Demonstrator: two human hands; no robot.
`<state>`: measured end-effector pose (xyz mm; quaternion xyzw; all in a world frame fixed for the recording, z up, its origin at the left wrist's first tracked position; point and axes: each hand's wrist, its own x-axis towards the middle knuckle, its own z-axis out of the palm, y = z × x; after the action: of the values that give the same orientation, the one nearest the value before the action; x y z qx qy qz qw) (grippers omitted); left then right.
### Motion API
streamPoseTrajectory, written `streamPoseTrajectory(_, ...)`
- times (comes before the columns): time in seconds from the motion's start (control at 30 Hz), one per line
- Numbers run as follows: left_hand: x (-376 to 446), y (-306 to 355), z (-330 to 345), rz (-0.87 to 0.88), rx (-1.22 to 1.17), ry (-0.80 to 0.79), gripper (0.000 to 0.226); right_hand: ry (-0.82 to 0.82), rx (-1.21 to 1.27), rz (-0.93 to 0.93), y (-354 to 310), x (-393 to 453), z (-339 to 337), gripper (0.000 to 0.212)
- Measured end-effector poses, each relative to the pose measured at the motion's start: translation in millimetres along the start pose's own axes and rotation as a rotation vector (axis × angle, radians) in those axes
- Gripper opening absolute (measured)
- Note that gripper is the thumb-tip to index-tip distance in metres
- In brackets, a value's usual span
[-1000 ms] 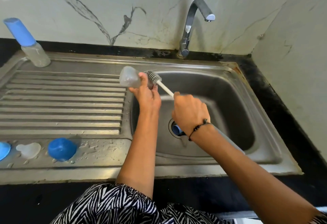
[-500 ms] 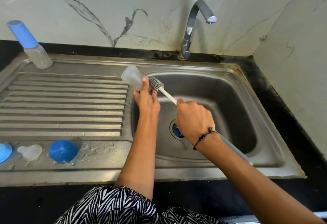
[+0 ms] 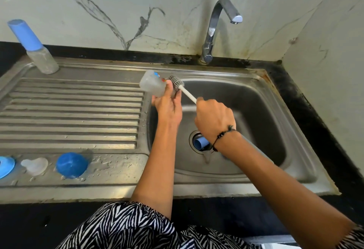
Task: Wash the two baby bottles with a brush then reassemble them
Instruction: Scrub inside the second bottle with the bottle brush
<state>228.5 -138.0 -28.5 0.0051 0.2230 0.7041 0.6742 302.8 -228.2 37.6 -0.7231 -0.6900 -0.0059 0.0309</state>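
Observation:
My left hand (image 3: 168, 107) grips a clear baby bottle (image 3: 152, 85), held on its side over the sink's left rim with its mouth turned right. My right hand (image 3: 214, 120) grips the white handle of a bottle brush (image 3: 178, 85); the grey bristle head sits just outside the bottle's mouth. A second, assembled bottle with a blue cap (image 3: 32, 47) stands at the back left of the drainboard. On the front ledge lie a blue cap (image 3: 71, 165), a clear teat (image 3: 35, 166) and a blue ring (image 3: 6, 167).
The steel sink basin (image 3: 246, 107) is below my hands, with a blue object (image 3: 200, 143) lying in its drain. The tap (image 3: 216, 30) arches over the back rim and runs no water. A ribbed drainboard (image 3: 72, 113) fills the left; marble walls close the back and right.
The brush head has slid out of the bottle's mouth and now sits outside it. My right hand has drawn slightly back and right. The bottle stays in my left hand.

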Motion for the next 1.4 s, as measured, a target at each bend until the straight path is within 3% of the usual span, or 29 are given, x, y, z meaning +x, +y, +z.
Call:
streamPoseTrajectory(0.1, 4.0, 0.1, -2.9, 0.072, 0.051, 0.084, 0.050, -0.019, -0.002, -0.003, 0.9, -16.5, 8.3, 0.028)
streamPoseTrajectory(0.23, 5.4, -1.5, -5.9, 0.048, 0.075, 0.069, 0.014, -0.039, -0.016, -0.013, -0.9, -24.9, 11.6, 0.030)
streamPoseTrajectory(0.4, 1.1, -3.6, -6.8, -0.001, 0.066, 0.014, 0.040, -0.001, -0.020, 0.031, -0.2, -10.2, 8.6, 0.026)
streamPoseTrajectory(0.63, 3.3, 0.0, -10.6, -0.085, 0.056, -0.094, 0.016, 0.027, -0.089, -0.003, 3.4, -1.5, 2.6, 0.025)
streamPoseTrajectory(0.77, 6.7, -2.2, -18.1, 0.009, 0.209, 0.016, 0.035, 0.004, -0.071, -0.016, 2.0, -16.7, 3.9, 0.025)
streamPoseTrajectory(0.93, 6.1, -5.2, -20.5, 0.110, 0.381, 0.080, 0.032, -0.008, -0.029, 0.030, 1.1, -24.0, 4.1, 0.028)
streamPoseTrajectory(1.07, 1.9, -10.5, -17.3, 0.152, 0.409, 0.031, 0.039, -0.004, -0.008, 0.045, 0.6, -19.0, 2.0, 0.025)
streamPoseTrajectory(1.27, -0.7, -6.3, -9.5, 0.098, 0.274, -0.083, 0.046, 0.011, 0.012, 0.050, 3.4, -1.1, -5.5, 0.024)
streamPoseTrajectory(1.4, -6.6, -5.3, -1.1, -0.071, 0.070, -0.106, 0.035, 0.024, 0.039, 0.075, 5.1, 7.2, -7.8, 0.023)
